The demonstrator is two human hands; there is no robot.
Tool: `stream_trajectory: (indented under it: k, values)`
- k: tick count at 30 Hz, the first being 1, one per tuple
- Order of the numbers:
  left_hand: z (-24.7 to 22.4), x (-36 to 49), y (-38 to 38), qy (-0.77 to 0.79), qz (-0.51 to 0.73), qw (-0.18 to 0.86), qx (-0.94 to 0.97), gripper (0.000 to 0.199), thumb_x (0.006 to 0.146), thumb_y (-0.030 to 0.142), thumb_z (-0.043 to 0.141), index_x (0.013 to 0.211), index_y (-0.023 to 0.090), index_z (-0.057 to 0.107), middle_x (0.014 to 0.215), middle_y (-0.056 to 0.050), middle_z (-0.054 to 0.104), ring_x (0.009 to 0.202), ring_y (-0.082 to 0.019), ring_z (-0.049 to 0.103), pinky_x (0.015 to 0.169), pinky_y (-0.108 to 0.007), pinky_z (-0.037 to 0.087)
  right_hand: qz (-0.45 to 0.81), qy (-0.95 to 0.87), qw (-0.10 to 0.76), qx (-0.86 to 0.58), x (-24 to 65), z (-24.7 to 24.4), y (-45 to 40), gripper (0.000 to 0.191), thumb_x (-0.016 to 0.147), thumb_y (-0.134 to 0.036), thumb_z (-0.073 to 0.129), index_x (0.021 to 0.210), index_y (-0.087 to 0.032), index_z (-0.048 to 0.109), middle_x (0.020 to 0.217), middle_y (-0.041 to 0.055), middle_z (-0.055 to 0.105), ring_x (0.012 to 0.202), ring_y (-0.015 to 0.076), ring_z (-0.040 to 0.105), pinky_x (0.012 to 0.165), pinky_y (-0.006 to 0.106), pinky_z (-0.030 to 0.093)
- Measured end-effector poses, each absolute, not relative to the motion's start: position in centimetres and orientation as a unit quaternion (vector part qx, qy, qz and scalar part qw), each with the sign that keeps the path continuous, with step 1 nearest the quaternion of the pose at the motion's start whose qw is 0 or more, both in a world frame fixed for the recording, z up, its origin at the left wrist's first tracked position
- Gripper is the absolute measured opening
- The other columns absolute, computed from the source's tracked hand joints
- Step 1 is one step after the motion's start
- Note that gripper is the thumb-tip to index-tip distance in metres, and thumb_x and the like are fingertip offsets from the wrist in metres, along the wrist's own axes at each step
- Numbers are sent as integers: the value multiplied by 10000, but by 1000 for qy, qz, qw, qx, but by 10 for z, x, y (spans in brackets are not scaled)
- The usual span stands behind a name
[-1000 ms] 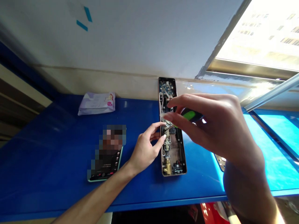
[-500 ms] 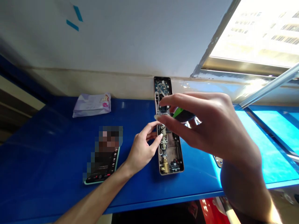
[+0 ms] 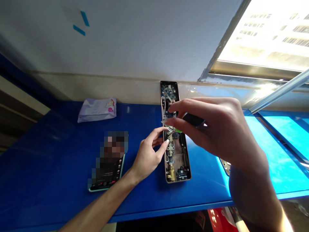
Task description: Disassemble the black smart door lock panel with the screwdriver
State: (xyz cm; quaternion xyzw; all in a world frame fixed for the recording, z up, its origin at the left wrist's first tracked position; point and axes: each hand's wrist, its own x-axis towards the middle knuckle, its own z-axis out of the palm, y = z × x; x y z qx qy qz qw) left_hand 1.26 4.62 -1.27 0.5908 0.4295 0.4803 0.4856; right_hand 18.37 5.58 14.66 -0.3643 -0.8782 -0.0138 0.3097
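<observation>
OK, now: long, narrow, open-topped dark case with a coppery rim [image 3: 180, 149] lies flat on the glossy blue desk [image 3: 142, 117], far end close to the wall, insides facing up. L hand [image 3: 150, 156] is at its left edge, fingers part-curled, thumb & forefinger tips apart over the inner parts; can't tell if they're pinching anything. R hand [image 3: 214, 124] above the case, closed round a black-and-green-handled tool, prob. a screwdriver [image 3: 193, 120], thin metal shaft angled down toward the mid-section near the L fingertips

How's it going to handle? Walls look like metal, so stiff, prob. fairly weighty for its size; smooth desk means it may slide or twist w/ any sideways push. Fragile bits: blue circuit board [image 3: 169, 91] up top, loose white wire [image 3: 167, 158] along the left side. Brass-coloured cylinder [image 3: 171, 174] at the near end looks solid. Best hold, imo: outer long walls, both sides, fingers clear of wire & board. Black-screened phone w/ a pale green edge [image 3: 111, 175] lies left, well apart
</observation>
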Motion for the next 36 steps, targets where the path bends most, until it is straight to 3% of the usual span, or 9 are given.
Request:
stream_trajectory:
  k: [2, 6, 10, 13, 15, 19, 24, 30, 36]
  values:
    - [-12, 13, 46, 428, 479, 488, 591, 341, 970, 258, 677, 1307, 219, 633, 1326, -77, 739, 1068, -198, 769, 1020, -332, 621, -6, -881, 312, -356, 185, 146, 56, 162, 1010, -244, 647, 1125, -195, 751, 884, 10, 755, 644, 101, 605, 596, 274, 460]
    - [-9, 12, 46, 427, 477, 488, 593, 370, 950, 232, 686, 1315, 204, 633, 1310, -86, 749, 1073, -207, 770, 1017, -327, 618, 20, -889, 297, -348, 187, 147, 53, 503, 866, -99, 659, 1359, -196, 654, 1021, 19, 752, 768, 141, 670, 655, 301, 495]
    - [-11, 12, 47, 422, 481, 487, 594, 368, 953, 237, 686, 1315, 201, 629, 1317, -86, 749, 1114, -220, 768, 1019, -323, 618, -18, -881, 305, -362, 184, 146, 54, 213, 975, -322, 699, 1136, -190, 744, 836, 12, 738, 657, 133, 638, 592, 303, 442]
    - [-12, 12, 47, 425, 482, 485, 593, 352, 965, 253, 679, 1309, 205, 627, 1344, -86, 739, 1169, -227, 753, 1044, -332, 610, -20, -878, 310, -365, 184, 145, 58, 231, 1020, -385, 661, 942, -191, 757, 761, 4, 723, 601, 110, 583, 565, 297, 411]
    - [-10, 12, 47, 427, 478, 488, 593, 355, 966, 256, 677, 1314, 206, 624, 1347, -90, 739, 1182, -233, 750, 1049, -341, 610, 1, -882, 305, -359, 186, 146, 58, 145, 1013, -247, 638, 1076, -197, 759, 869, 15, 758, 658, 118, 618, 599, 291, 446]
    - [-8, 11, 47, 426, 473, 492, 594, 377, 953, 257, 688, 1320, 200, 624, 1328, -104, 751, 1166, -254, 760, 1035, -363, 622, 26, -890, 298, -344, 187, 147, 55, 508, 882, -116, 654, 1384, -191, 645, 1120, 69, 765, 845, 173, 697, 738, 323, 526]
    - [-11, 11, 48, 426, 478, 484, 597, 360, 966, 278, 682, 1315, 208, 628, 1340, -99, 743, 1146, -245, 767, 1034, -361, 625, 6, -883, 311, -353, 187, 146, 57, 238, 1017, -361, 654, 1113, -168, 756, 865, 39, 749, 663, 120, 627, 612, 285, 460]
    - [-8, 11, 48, 422, 476, 487, 598, 365, 951, 240, 686, 1308, 199, 623, 1322, -99, 750, 1160, -245, 760, 1027, -355, 627, 40, -894, 308, -323, 187, 145, 58, 468, 873, -104, 640, 1332, -183, 681, 1040, 55, 761, 767, 134, 653, 664, 285, 480]
    - [-10, 11, 48, 429, 475, 482, 599, 330, 967, 279, 682, 1285, 204, 634, 1329, -92, 747, 1135, -237, 769, 1027, -351, 628, 16, -888, 310, -340, 188, 144, 59, 211, 1016, -354, 657, 1052, -171, 754, 834, 26, 724, 671, 111, 612, 619, 275, 454]
